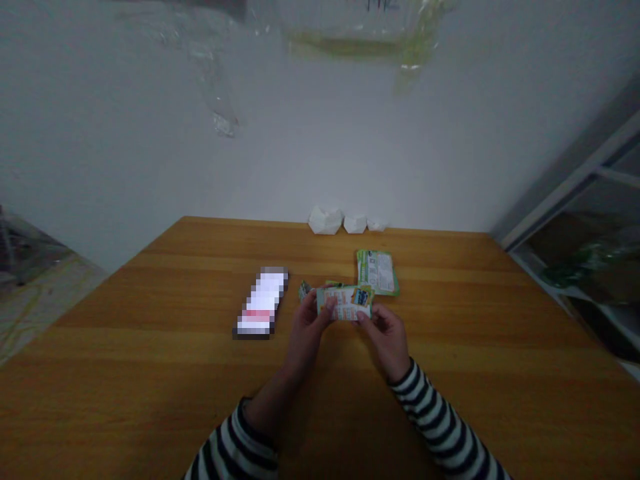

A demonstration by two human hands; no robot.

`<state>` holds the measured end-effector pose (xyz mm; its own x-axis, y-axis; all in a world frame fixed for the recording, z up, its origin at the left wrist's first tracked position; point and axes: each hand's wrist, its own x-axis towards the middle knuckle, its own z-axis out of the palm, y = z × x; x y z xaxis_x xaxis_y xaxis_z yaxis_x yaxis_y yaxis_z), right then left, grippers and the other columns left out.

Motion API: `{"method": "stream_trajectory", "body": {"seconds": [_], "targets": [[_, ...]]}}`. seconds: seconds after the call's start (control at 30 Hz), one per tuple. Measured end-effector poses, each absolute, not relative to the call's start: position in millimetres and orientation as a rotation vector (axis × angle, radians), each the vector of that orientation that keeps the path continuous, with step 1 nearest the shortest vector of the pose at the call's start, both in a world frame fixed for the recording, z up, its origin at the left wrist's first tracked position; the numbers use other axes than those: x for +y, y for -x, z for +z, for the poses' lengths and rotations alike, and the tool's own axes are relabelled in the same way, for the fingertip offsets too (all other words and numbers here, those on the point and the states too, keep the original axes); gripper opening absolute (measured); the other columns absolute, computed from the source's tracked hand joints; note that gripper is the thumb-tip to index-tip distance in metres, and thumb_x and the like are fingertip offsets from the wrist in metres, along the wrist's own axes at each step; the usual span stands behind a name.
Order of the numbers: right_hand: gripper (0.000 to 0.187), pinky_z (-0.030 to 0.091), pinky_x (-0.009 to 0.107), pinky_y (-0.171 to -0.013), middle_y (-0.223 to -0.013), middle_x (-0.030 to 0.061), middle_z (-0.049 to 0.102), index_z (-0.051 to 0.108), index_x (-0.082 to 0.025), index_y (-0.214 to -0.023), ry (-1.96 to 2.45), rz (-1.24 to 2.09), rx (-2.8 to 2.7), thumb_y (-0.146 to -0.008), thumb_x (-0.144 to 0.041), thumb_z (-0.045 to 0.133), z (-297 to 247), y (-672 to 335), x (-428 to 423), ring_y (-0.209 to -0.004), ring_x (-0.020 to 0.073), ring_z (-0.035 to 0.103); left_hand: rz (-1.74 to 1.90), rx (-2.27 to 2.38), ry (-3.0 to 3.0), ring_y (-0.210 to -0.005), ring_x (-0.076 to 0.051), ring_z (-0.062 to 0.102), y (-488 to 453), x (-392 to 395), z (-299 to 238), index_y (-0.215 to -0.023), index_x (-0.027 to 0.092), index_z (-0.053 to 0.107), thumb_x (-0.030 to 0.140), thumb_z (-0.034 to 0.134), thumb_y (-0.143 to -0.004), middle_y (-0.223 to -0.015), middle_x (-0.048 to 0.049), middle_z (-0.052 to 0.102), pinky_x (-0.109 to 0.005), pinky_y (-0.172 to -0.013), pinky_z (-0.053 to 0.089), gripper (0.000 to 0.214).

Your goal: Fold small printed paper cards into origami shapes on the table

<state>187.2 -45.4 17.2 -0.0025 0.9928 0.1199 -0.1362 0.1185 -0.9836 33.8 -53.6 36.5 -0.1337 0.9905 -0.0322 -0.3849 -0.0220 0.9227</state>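
Both hands hold one small printed packet just above the wooden table. My left hand pinches its left edge with thumb and fingers closed. My right hand pinches its lower right edge. A second green and white packet lies flat on the table just beyond. A small torn scrap sits to the left of the held packet. Both sleeves are striped black and white.
A phone with a blurred screen lies to the left of my hands. Three white crumpled lumps sit at the table's far edge against the wall. A metal shelf frame stands at the right. Clutter is at the far left.
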Motion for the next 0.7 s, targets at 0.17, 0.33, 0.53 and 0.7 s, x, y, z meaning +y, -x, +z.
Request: {"method": "stream_trajectory", "body": {"seconds": [0.17,0.33,0.53,0.7], "targets": [[0.035,0.060,0.034,-0.067,-0.089,0.0055,0.075,0.074,-0.020,-0.090,1.043,1.351,-1.045,-0.073,-0.049,0.081,16,-180,-51,-0.077,0.0215,0.069,1.474,1.208,-0.935,-0.093,-0.023,0.071,-36,-59,34,-0.097,0.015,0.074,0.042,0.073,-0.082,-0.097,-0.0073,0.076,-0.038,-0.091,0.055,0.030],[0.037,0.060,0.033,-0.059,-0.078,0.0061,0.076,0.078,-0.017,-0.087,1.072,1.489,-0.940,-0.072,-0.051,0.081,12,-180,-54,-0.065,0.0192,0.068,1.500,1.265,-0.909,-0.095,-0.023,0.070,-38,-62,28,-0.099,0.015,0.074,0.044,0.072,-0.084,-0.102,-0.0079,0.076,-0.035,-0.087,0.056,0.033],[0.034,0.061,0.033,-0.064,-0.074,0.0031,0.074,0.074,-0.018,-0.086,1.071,1.382,-0.859,-0.074,-0.050,0.079,11,-174,-55,-0.064,0.0182,0.069,1.545,1.128,-0.750,-0.096,-0.022,0.073,-44,-64,26,-0.150,0.027,0.037,0.042,0.074,-0.083,-0.106,-0.0078,0.075,-0.037,-0.085,0.058,0.078],[0.035,0.059,0.033,-0.061,-0.070,0.0015,0.073,0.071,-0.020,-0.084,1.106,1.280,-0.954,-0.074,-0.054,0.077,20,-173,-57,-0.062,0.0191,0.068,1.520,1.120,-0.823,-0.103,-0.024,0.070,-46,-64,27,-0.121,0.020,0.064,0.047,0.068,-0.086,-0.117,-0.0101,0.071,-0.035,-0.087,0.058,0.044]]}}
